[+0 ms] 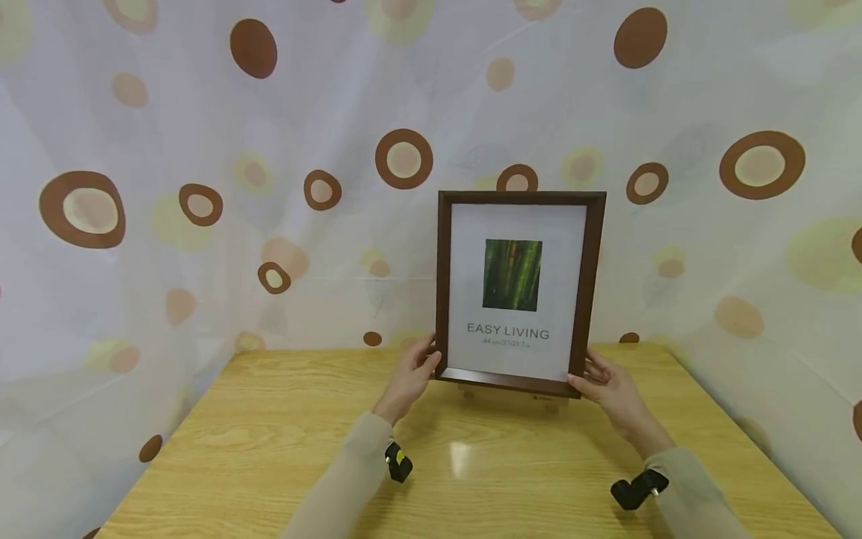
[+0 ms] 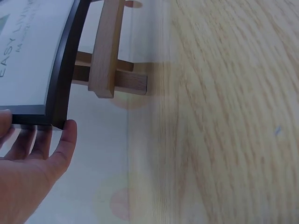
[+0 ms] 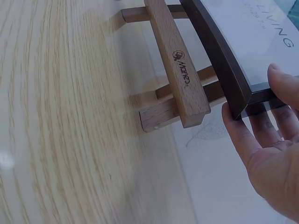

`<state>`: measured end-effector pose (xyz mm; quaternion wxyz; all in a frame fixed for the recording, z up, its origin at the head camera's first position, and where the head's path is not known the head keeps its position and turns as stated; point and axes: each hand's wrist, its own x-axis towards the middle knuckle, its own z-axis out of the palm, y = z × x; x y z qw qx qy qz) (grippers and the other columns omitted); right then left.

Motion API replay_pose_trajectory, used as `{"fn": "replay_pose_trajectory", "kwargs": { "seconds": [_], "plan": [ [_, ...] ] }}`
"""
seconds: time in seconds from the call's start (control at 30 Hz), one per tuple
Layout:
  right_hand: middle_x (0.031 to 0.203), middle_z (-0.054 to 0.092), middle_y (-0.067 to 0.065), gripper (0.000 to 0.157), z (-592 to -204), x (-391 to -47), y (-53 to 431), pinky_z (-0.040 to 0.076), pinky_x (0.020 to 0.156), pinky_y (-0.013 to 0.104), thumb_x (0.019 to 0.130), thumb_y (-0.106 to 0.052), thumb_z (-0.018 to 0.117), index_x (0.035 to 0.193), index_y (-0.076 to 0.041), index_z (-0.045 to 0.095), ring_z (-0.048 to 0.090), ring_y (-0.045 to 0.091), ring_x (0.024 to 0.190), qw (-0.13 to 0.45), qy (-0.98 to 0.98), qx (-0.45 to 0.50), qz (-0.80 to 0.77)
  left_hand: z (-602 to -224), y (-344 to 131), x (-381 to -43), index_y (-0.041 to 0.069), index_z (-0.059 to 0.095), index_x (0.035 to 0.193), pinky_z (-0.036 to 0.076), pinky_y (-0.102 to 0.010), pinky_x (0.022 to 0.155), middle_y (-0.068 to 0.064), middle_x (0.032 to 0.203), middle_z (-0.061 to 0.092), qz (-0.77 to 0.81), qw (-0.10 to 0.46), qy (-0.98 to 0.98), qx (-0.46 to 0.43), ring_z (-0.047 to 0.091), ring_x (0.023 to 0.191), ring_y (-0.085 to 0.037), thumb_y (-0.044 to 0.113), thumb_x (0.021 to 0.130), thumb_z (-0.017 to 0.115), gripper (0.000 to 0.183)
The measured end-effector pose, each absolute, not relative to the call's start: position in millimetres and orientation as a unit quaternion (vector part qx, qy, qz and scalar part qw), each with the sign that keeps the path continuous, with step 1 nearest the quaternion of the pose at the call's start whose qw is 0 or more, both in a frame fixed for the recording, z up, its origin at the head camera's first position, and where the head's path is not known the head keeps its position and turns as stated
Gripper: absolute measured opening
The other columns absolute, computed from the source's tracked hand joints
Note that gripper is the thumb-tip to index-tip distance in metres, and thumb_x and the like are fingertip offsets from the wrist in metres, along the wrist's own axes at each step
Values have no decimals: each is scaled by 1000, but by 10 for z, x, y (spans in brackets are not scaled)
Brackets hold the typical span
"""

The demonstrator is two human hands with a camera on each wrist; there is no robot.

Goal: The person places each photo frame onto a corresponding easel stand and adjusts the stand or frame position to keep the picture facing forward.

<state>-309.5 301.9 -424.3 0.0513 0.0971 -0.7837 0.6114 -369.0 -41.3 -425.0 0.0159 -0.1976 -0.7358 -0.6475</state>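
Note:
A dark brown picture frame with a white "EASY LIVING" insert and a small green picture stands nearly upright, slightly tilted, in the head view. My left hand grips its lower left edge, thumb in front and fingers behind. At the lower right corner, my right hand holds it the same way. Behind and below the frame is a wooden easel, whose front bar and feet show in both wrist views. Whether the frame's bottom edge rests on the easel bar is hard to tell.
The easel stands on a light wooden table near its back edge. Close behind hangs a white curtain with brown and yellow circles, which also runs along both sides. Black wrist cameras sit on both sleeves.

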Motion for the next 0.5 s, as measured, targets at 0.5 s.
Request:
{"fn": "replay_pose_trajectory", "kwargs": {
  "seconds": [0.5],
  "plan": [
    [144, 20, 23, 79, -4283, -3140, 3093, 43, 81, 14, 88, -23, 60, 145, -4, 8, 23, 37, 129, 50, -776, 98, 621, -4271, -333, -3753, 22, 36, 140, 46, -38, 86, -10, 132, 46, -653, 9, -733, -191, 47, 116, -23, 18, 95, 48, 46]
  ]
}}
